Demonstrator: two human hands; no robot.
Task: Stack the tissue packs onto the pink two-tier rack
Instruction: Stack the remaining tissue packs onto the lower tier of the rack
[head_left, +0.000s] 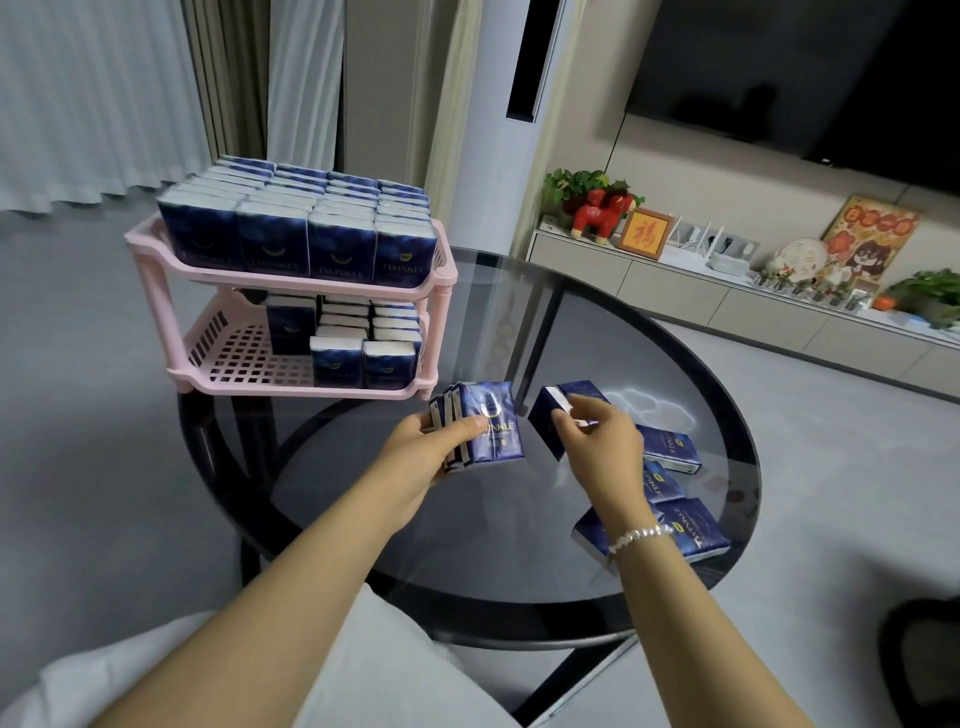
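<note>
The pink two-tier rack (156, 283) stands at the table's far left. Its top tier is packed with upright dark blue tissue packs (291, 228). The lower tier holds packs (358, 338) on its right side, and its left part is bare grid. My left hand (423, 452) grips a bundle of several blue tissue packs (488, 423) just in front of the rack. My right hand (597, 441) pinches a single tissue pack (548, 415) held tilted above the table. Three loose packs (691, 525) lie flat on the table to the right, partly behind my right wrist.
The round dark glass table (519, 545) has a black rim. A low cabinet (675, 296) with ornaments and plants runs along the right wall under a television (805, 73). Curtains hang at the back left. A dark object (924, 654) sits at the lower right.
</note>
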